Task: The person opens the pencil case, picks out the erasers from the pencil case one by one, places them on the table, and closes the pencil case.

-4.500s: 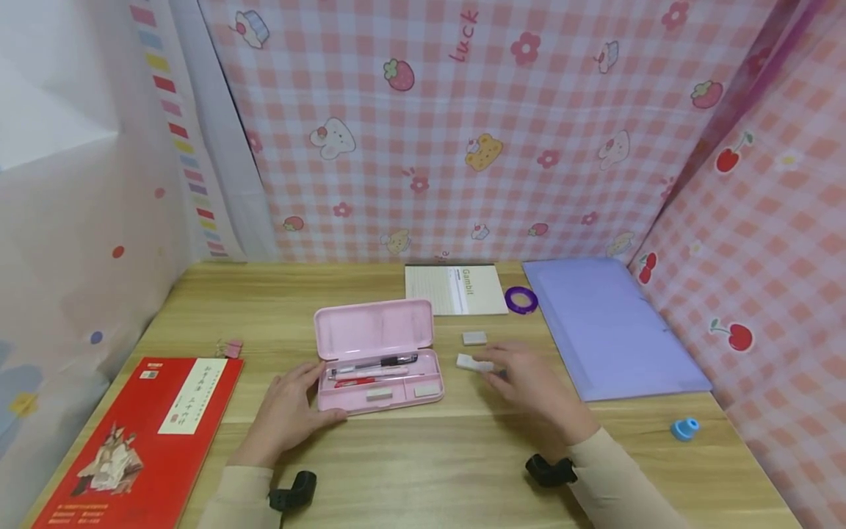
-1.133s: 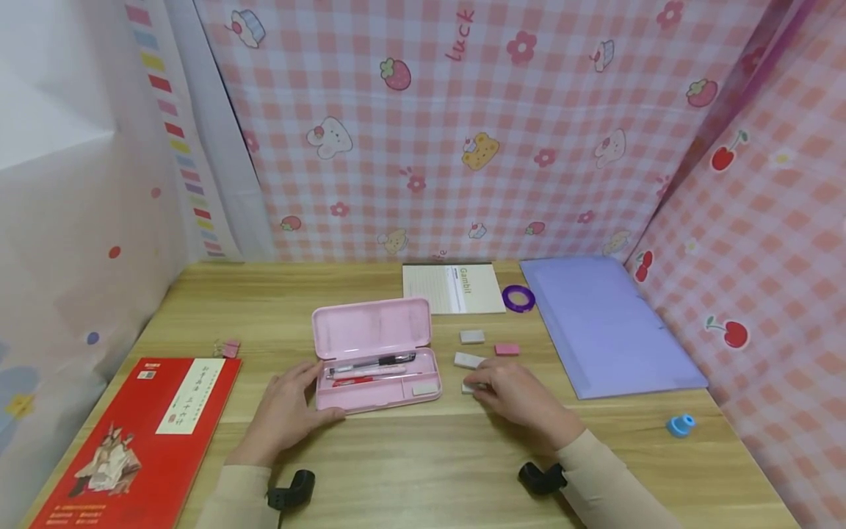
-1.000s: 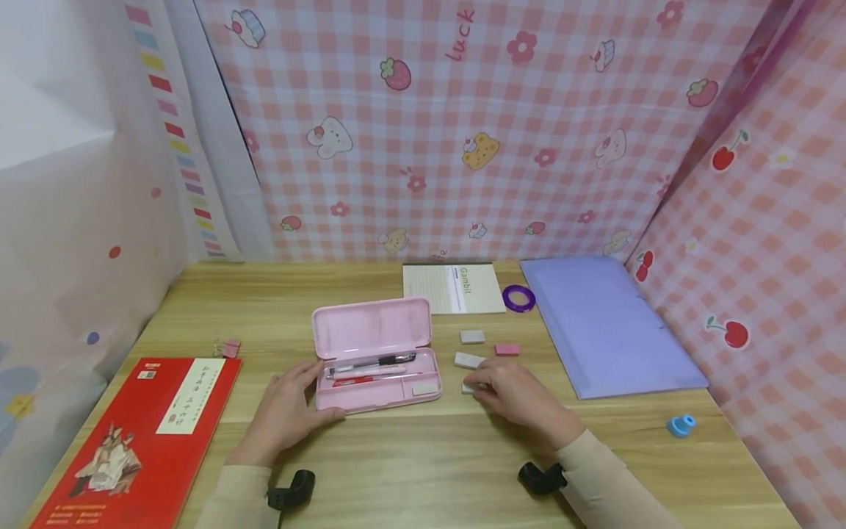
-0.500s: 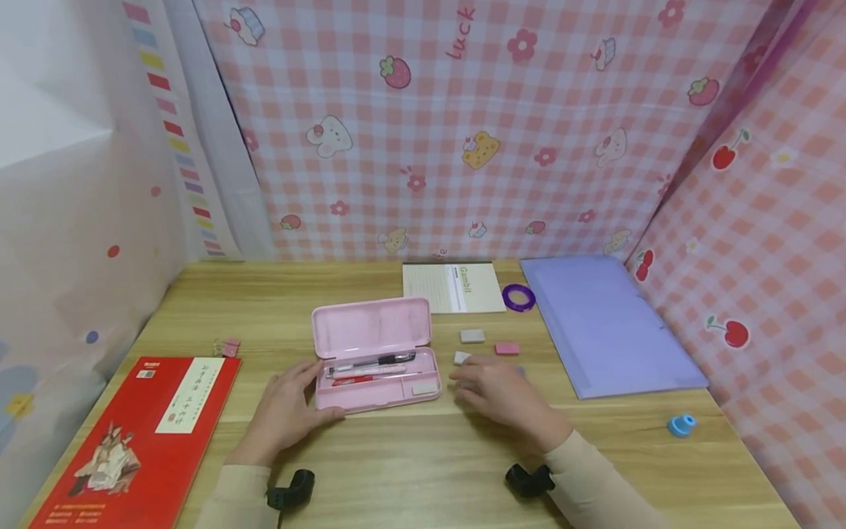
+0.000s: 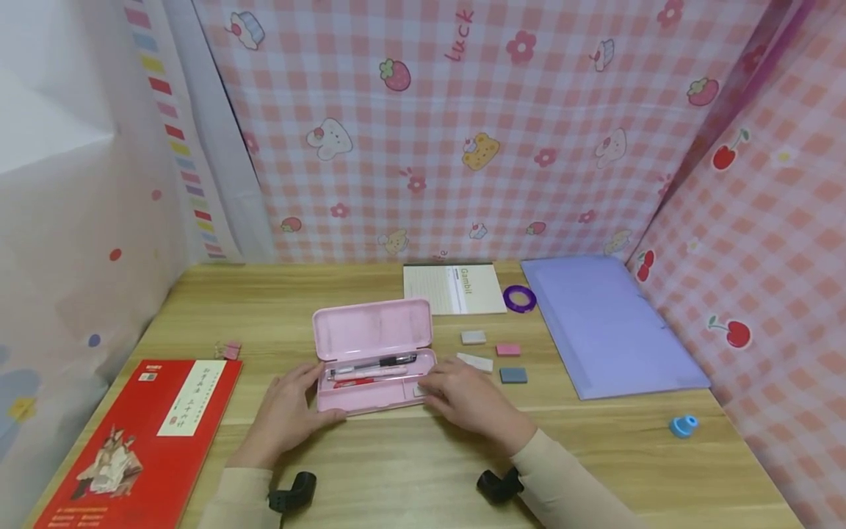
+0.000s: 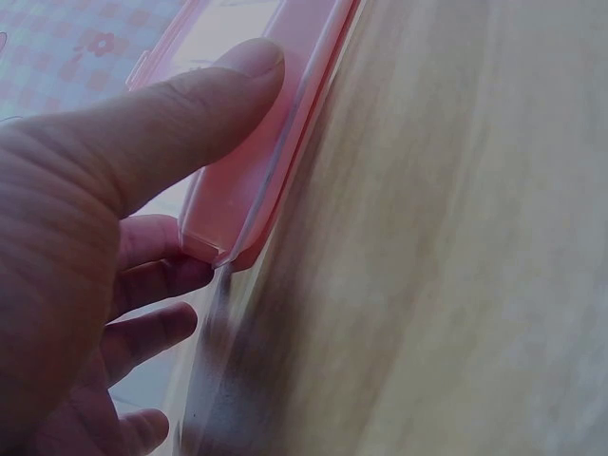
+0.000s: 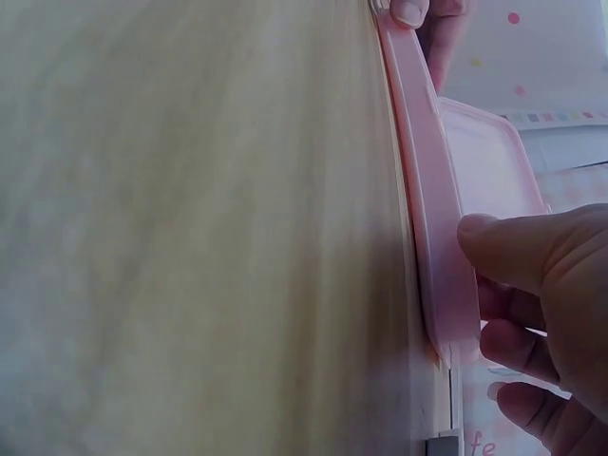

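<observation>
An open pink pencil case (image 5: 370, 402) lies on the table with several pens (image 5: 370, 367) in its back tray. My left hand (image 5: 291, 411) grips its left end, thumb along the front edge and fingertips at the end wall, as the left wrist view shows. My right hand (image 5: 472, 400) is at the case's right end, fingers over the small front compartment and partly covering a white eraser (image 5: 418, 391) there. In the right wrist view the right thumb (image 7: 494, 242) is at the rim. I cannot tell whether the right fingers pinch the eraser.
Right of the case lie a white eraser (image 5: 472, 337), a pink eraser (image 5: 508, 350), another white eraser (image 5: 474, 362) and a blue-grey eraser (image 5: 513, 375). Around stand a notepad (image 5: 452, 289), purple tape roll (image 5: 520, 299), lilac folder (image 5: 615, 327), blue cap-shaped piece (image 5: 684, 426), red book (image 5: 139, 441) and binder clip (image 5: 229, 350).
A white eraser has left the case's long front compartment and was in my right hand beside the case. The right hand has since moved left onto the case, uncovering the blue-grey eraser. Left hand unchanged.
</observation>
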Motion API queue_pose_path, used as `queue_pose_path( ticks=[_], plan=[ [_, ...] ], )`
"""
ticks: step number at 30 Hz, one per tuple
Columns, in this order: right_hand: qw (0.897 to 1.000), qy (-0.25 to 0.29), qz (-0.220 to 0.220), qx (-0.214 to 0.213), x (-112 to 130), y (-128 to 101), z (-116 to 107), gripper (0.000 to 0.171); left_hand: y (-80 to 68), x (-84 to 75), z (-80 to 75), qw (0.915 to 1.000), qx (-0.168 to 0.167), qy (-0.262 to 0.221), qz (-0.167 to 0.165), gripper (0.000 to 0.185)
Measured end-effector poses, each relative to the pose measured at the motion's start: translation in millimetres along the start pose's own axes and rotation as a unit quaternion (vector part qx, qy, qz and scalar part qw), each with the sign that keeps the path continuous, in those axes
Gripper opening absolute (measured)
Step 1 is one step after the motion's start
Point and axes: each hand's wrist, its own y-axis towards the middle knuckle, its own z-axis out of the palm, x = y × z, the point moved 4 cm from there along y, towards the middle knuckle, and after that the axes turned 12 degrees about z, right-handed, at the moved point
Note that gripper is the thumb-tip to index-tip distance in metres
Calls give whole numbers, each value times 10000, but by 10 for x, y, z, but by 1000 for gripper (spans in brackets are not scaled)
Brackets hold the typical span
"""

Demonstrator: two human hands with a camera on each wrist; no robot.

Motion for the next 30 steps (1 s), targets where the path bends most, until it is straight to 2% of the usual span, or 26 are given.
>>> queue_pose_path(
  ticks=[7,18,23,30],
  plan=[
    [9996,-93,141,213,29,37,26,26,-11,3,-3,10000,-27,18,12,100],
    [10000,-13,-75,-12,56,51,19,22,-16,-7,-4,9999,-56,57,63,100],
    [9999,116,-72,28,52,55,5,20,-6,-14,-10,9999,-35,114,88,101],
    [9999,22,3,165,35,113,33,16,-1,-27,-19,9999,1,124,55,101]
  ],
)
